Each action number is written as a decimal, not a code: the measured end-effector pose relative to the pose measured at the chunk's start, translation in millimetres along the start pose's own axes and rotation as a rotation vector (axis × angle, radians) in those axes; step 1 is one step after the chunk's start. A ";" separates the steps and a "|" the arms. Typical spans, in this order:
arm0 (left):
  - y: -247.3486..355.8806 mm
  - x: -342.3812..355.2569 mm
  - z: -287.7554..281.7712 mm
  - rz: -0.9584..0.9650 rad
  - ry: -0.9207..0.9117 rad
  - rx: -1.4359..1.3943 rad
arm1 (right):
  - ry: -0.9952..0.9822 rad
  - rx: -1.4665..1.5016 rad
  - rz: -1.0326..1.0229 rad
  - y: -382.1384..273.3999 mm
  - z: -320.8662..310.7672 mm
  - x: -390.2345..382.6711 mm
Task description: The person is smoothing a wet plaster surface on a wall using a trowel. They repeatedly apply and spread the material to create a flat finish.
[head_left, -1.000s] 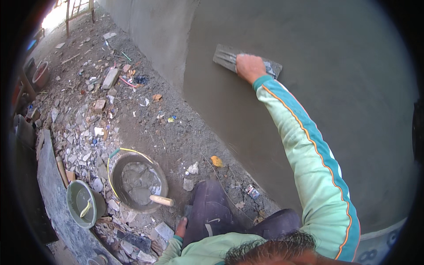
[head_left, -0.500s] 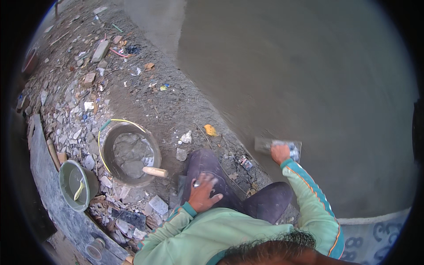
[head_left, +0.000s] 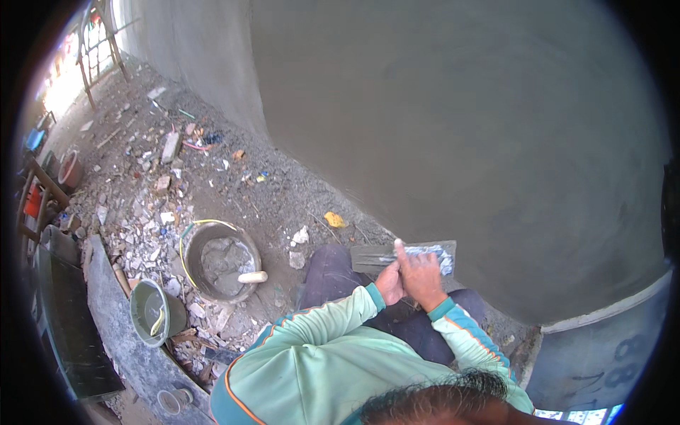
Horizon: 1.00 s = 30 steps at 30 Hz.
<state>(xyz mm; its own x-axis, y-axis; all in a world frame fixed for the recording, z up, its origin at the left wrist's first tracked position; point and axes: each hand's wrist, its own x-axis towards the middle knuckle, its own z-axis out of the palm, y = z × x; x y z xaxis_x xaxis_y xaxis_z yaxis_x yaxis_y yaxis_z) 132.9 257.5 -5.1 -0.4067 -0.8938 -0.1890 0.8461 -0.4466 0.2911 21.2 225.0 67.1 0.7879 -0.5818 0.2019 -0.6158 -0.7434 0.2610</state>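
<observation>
My right hand (head_left: 421,281) is on a flat rectangular plastering trowel (head_left: 366,260), with one finger pointing up along it. Grey-white smears show on the trowel's plate. My left hand (head_left: 389,285) meets the right one at the trowel's near side; its fingers are mostly hidden there. Both hands are above my dark trousers, just in front of a wall (head_left: 439,127) coated in smooth grey plaster. Left of my knee stands a bucket (head_left: 256,246) of grey mortar with a yellow handle. A wooden-handled tool (head_left: 253,277) rests in it.
A green bucket (head_left: 173,333) of water with a pale yellowish item stands at the left, beside a long grey board (head_left: 117,322). Near it is a small clear cup (head_left: 175,401). Rubble (head_left: 152,234) covers the ground, and a yellow leaf (head_left: 334,219) lies near the wall.
The trowel has come away from the wall toward me in my right hand. My left hand has left my thigh and joined it. The view has tilted up, showing more at the far left.
</observation>
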 end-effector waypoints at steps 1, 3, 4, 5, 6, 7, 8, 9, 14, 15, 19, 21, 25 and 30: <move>-5.5 11.8 -12.4 0.037 -0.022 0.014 | 0.027 0.025 -0.011 -4.1 6.3 -6.7; -1.8 37.0 -35.5 0.104 0.029 0.060 | 0.166 0.079 -0.074 1.9 7.9 -4.7; 8.1 40.4 -40.4 0.097 0.065 0.103 | 0.267 0.107 -0.118 5.0 1.6 -7.5; 18.5 45.2 -43.2 0.087 0.097 0.146 | 0.366 0.129 -0.159 11.6 -6.3 -10.2; 40.8 50.6 -24.2 0.090 0.256 0.230 | 0.442 0.095 -0.144 31.2 -21.1 -10.9; 82.6 50.0 -3.1 0.155 0.331 0.331 | 0.538 0.019 -0.128 58.7 -58.7 0.8; 140.4 45.9 20.3 0.287 0.357 0.438 | 0.651 -0.057 -0.089 92.7 -102.4 15.3; 202.6 38.5 54.0 0.433 0.363 0.558 | 0.773 -0.145 -0.020 137.2 -155.3 24.2; 377.0 -11.2 232.0 0.761 0.248 0.960 | 1.416 -0.270 0.267 257.2 -337.3 -30.0; 380.3 -19.5 250.1 0.748 0.197 0.996 | 1.456 -0.268 0.223 248.1 -334.4 -30.9; 322.1 -3.3 282.1 0.717 0.117 1.009 | 1.237 -0.141 0.016 160.7 -276.7 20.4; 242.9 10.6 336.2 0.667 0.030 1.145 | 1.057 -0.034 0.127 135.1 -249.2 24.3; 139.8 12.3 326.3 0.522 -0.140 1.139 | 0.882 -0.058 0.348 121.5 -190.8 42.0; 122.5 8.6 293.5 0.594 -0.467 1.101 | 0.904 -0.107 0.199 148.4 -177.6 38.5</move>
<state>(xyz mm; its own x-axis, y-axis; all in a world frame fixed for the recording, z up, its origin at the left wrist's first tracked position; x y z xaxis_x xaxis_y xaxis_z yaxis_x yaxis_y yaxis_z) 132.0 183.0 304.1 -0.3418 -0.7945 0.5018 0.3078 0.4099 0.8586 -39.5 150.8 281.2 0.3975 -0.1834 0.8991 -0.7716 -0.5972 0.2193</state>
